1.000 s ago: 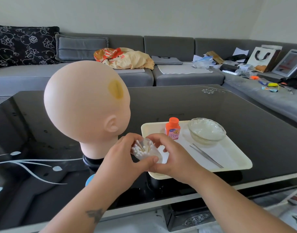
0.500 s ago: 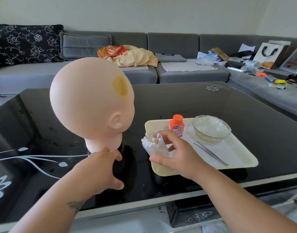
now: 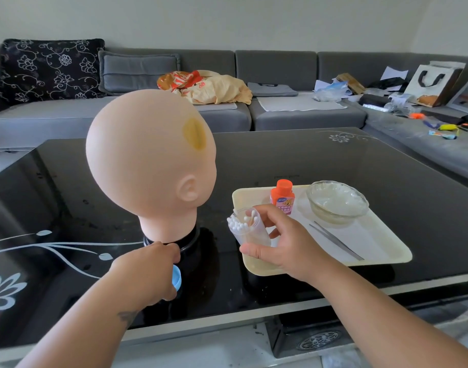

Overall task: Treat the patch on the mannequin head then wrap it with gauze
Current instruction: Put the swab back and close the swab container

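While gripped: swab jar [image 3: 250,229], right hand [image 3: 285,245].

1. I see the table [image 3: 280,160] top as black glass, highly glossy, mirroring the room.
2. Mannequin head [image 3: 142,160]: smooth matt plastic or rubber; patch [image 3: 194,133] looks a dull yellow stain.
3. Tray [image 3: 254,266]: cream plastic, low sheen.
4. Bowl [image 3: 336,201]: clear glass.
5. Tweezers [image 3: 336,244]: bright metal.
6. Swab jar [image 3: 250,231]: translucent plastic; lid [image 3: 176,277] blue plastic.
7. Sofa [image 3: 301,118]: grey woven cloth, matt.
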{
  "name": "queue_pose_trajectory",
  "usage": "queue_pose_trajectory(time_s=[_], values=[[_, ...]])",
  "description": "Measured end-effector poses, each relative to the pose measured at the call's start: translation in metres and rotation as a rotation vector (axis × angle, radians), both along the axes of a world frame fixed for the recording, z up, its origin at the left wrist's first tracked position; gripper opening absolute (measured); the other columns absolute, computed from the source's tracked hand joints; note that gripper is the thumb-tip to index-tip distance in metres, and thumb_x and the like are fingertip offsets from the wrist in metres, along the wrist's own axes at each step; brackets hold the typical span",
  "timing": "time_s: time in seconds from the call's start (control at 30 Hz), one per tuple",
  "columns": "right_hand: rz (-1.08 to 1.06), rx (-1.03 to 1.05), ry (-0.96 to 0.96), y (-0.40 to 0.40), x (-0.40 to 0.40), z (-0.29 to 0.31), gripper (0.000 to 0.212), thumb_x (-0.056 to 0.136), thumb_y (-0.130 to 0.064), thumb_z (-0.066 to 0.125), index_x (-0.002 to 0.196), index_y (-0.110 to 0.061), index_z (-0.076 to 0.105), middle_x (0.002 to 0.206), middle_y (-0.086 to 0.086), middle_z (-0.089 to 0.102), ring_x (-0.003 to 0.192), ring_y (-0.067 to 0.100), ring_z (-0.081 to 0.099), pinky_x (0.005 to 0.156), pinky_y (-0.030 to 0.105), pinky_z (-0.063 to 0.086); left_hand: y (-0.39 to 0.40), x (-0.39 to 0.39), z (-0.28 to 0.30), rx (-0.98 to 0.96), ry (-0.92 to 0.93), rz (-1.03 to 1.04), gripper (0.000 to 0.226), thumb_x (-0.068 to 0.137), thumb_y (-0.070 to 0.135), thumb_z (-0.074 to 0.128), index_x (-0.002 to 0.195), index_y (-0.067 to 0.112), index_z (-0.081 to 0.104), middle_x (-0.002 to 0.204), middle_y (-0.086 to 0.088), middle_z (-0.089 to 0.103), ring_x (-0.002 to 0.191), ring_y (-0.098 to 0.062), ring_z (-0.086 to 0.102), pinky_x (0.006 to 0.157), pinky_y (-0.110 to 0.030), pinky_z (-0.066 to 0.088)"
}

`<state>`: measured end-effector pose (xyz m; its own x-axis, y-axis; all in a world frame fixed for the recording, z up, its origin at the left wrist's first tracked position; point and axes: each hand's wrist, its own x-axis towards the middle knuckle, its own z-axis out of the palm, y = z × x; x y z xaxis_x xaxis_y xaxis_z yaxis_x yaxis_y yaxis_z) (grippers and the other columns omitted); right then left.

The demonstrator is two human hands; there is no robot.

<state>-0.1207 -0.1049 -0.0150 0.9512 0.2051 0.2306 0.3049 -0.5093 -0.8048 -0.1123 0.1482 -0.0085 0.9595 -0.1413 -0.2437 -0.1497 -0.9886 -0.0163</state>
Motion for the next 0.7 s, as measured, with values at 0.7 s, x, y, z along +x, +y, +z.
queue_pose_trajectory(time_s=[0.7], values=[[-0.019, 0.030, 0.062, 0.000, 0.000, 0.001, 0.051, 0.068, -0.062, 0.067, 0.113, -0.044, 0.051, 0.101, -0.023, 0.060, 0.093, -0.004, 0.055, 0.066, 0.008, 0.039, -0.040, 0.003, -0.002, -0.979, -0.158, 0.159, 0.028, 0.074, 0.045, 0.071, 0.083, 0.028, 0.051, 0.084, 0.011, 0.059, 0.064, -0.004, 0.053, 0.053, -0.018, 0.038]])
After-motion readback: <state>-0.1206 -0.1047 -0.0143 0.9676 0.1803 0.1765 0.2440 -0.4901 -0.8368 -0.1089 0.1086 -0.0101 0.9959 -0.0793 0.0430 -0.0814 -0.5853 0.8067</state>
